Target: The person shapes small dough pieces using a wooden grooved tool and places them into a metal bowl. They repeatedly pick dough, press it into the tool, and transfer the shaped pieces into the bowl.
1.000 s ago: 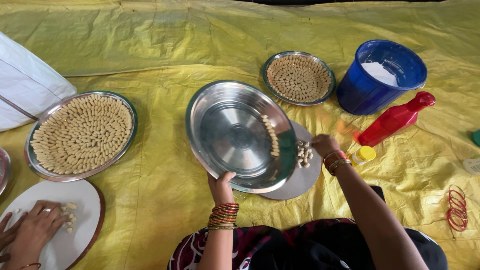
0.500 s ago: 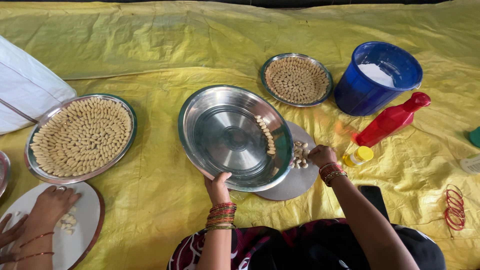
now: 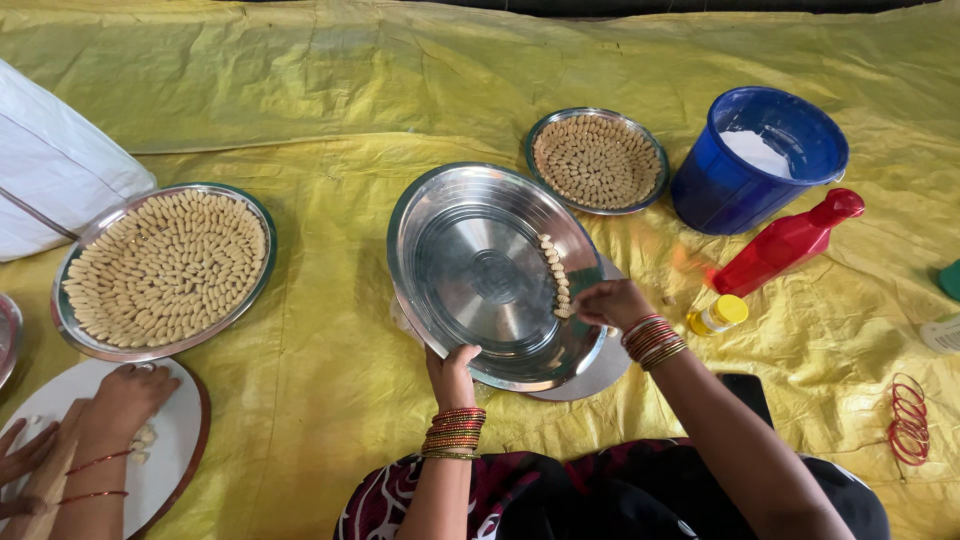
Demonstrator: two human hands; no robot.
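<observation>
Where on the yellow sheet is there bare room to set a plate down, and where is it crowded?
Bare yellow sheet lies between the full tray and the steel plate held by the left hand; more lies along the far edge. Crowded: right of the right hand, around the blue bucket, red bottle and yellow-capped jar.

Open yellow sheet (image 3: 330,330) btwn the full steel plate (image 3: 165,270) at left and the tilted steel plate (image 3: 495,275): free lane there. Far side of sheet also bare. Right side crowded: small filled plate (image 3: 598,160), blue bucket (image 3: 757,160), red bottle (image 3: 785,243), yellow-capped jar (image 3: 718,314) close together, narrow gaps only. Red bangles (image 3: 908,420) lie far right. Co-worker's hand (image 3: 128,397) on white board (image 3: 175,450) blocks near-left corner.
</observation>
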